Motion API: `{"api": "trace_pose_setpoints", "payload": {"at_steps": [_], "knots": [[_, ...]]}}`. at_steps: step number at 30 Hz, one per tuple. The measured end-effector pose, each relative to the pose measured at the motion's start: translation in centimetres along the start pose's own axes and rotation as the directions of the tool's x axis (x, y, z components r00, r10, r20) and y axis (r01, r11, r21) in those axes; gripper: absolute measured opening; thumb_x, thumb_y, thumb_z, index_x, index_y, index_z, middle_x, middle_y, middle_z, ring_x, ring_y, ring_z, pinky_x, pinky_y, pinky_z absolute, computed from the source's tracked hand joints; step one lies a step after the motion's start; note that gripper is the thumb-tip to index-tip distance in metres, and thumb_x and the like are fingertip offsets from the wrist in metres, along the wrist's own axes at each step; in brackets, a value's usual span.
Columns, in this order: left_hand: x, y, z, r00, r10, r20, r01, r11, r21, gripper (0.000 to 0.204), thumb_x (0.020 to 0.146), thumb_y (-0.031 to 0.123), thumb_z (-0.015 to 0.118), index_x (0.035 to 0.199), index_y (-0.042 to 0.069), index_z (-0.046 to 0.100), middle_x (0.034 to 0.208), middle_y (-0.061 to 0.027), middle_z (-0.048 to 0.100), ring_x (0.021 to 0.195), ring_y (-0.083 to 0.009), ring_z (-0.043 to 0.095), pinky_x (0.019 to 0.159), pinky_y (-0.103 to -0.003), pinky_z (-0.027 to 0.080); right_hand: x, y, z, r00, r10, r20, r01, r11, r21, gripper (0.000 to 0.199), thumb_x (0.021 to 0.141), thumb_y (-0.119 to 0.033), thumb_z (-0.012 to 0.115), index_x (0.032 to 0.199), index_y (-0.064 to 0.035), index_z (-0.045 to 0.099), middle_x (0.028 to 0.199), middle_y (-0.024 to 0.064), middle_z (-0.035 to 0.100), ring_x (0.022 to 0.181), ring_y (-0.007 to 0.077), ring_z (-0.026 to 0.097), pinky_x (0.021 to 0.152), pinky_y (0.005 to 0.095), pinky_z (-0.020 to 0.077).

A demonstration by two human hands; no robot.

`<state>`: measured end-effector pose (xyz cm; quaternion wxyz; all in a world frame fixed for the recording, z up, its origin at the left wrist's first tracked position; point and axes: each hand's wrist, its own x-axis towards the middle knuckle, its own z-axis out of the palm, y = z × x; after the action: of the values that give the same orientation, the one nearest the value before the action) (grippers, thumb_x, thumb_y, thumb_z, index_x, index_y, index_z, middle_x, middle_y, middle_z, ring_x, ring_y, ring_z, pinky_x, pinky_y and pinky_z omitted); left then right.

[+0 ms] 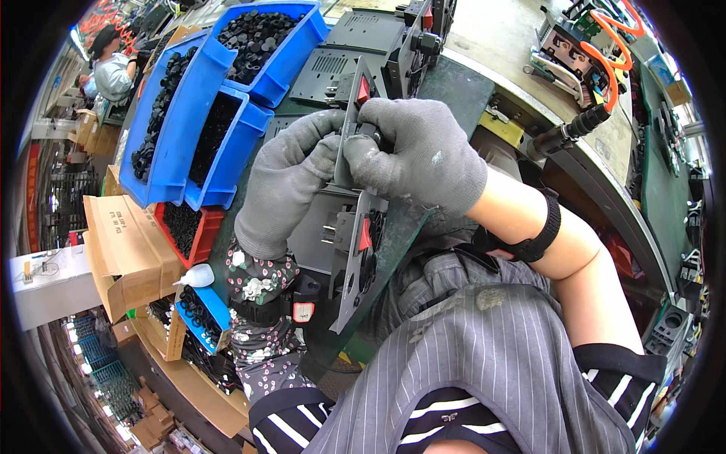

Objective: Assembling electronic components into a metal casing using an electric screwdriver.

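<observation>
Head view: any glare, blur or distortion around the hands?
In the head view, the grey-gloved left hand and grey-gloved right hand look well lit and fairly sharp; in the head view's upper right, the pale, flat tabletop looks bright, somewhat washed out; toward the head view's rim, fisheye distortion bends edges, and black fills the corners.

- What carries things here?
- A dark green bench top [459, 87], upper centre, with black panels [327, 73] lying on it
- And toward the upper right?
- A pale table [495, 34], bearing a metal fixture [563, 51]
</observation>
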<state>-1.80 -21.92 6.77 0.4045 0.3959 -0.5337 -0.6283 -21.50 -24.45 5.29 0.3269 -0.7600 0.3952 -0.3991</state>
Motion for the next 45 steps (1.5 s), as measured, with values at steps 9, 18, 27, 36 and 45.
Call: {"api": "trace_pose_setpoints", "payload": {"at_steps": [9, 18, 27, 36, 45], "knots": [[-2.5, -0.3, -0.6, 0.934, 0.145, -0.326, -0.052, 0.960, 0.276, 0.039, 0.098, 0.020, 0.069, 0.130, -0.002, 0.061, 0.106, -0.0021, 0.068, 0.095, -0.0061, 0.060, 0.084, -0.022, 0.051, -0.7, 0.7, -1.6, 0.994, 0.047, 0.102, -0.057, 0.995, 0.087, 0.038, 0.096, -0.036, 0.057, 0.092, 0.0009, 0.065, 0.068, 0.0114, 0.063, 0.064, 0.0144, 0.063, 0.061, 0.0325, 0.0487], [-10.2, -2.5, -5.6, 0.770, 0.089, -0.632, 0.616, 0.152, 0.773, 0.042, 0.091, 0.041, 0.065, 0.125, 0.016, 0.068, 0.118, -0.0126, 0.068, 0.109, -0.0306, 0.066, 0.094, -0.043, 0.052, -4.8, 8.8, 0.1, 0.952, 0.197, 0.233, -0.221, 0.972, 0.082, 0.032, 0.102, -0.031, 0.057, 0.094, -0.0003, 0.064, 0.077, 0.0020, 0.062, 0.073, 0.0109, 0.057, 0.068, 0.0270, 0.0456], [-12.4, -2.7, -5.1, 0.732, 0.035, -0.680, 0.417, 0.766, 0.488, 0.056, 0.088, 0.033, 0.078, 0.132, 0.004, 0.060, 0.105, -0.0082, 0.071, 0.094, -0.0168, 0.068, 0.079, -0.030, 0.054, -4.9, 2.7, -1.9, 0.974, 0.224, 0.047, -0.211, 0.801, 0.560, 0.018, 0.100, -0.013, 0.053, 0.112, -0.0013, 0.060, 0.106, 0.0096, 0.065, 0.077, 0.0082, 0.057, 0.067, 0.0214, 0.0454], [-11.5, 6.0, 4.3, 0.986, 0.159, -0.057, -0.138, 0.951, 0.278, 0.104, 0.073, 0.042, 0.090, 0.149, -0.006, 0.037, 0.120, -0.0124, 0.067, 0.109, -0.0182, 0.065, 0.092, -0.030, 0.053, -0.4, -8.3, -1.7, 0.556, -0.732, 0.395, 0.612, 0.681, 0.401, 0.039, 0.080, -0.030, 0.079, 0.105, -0.0023, 0.068, 0.107, 0.0173, 0.068, 0.089, 0.0358, 0.070, 0.075, 0.0430, 0.0520], [-13.3, 1.2, 1.5, 0.942, 0.208, -0.265, -0.130, 0.949, 0.286, 0.044, 0.090, 0.034, 0.077, 0.117, 0.000, 0.068, 0.099, -0.0092, 0.069, 0.091, -0.0141, 0.065, 0.079, -0.028, 0.052, -2.9, -5.6, -2.9, 0.874, -0.444, 0.200, 0.247, 0.758, 0.603, 0.023, 0.072, -0.007, 0.078, 0.082, -0.0112, 0.058, 0.088, 0.0046, 0.056, 0.076, 0.0155, 0.055, 0.070, 0.0266, 0.0460]]}}
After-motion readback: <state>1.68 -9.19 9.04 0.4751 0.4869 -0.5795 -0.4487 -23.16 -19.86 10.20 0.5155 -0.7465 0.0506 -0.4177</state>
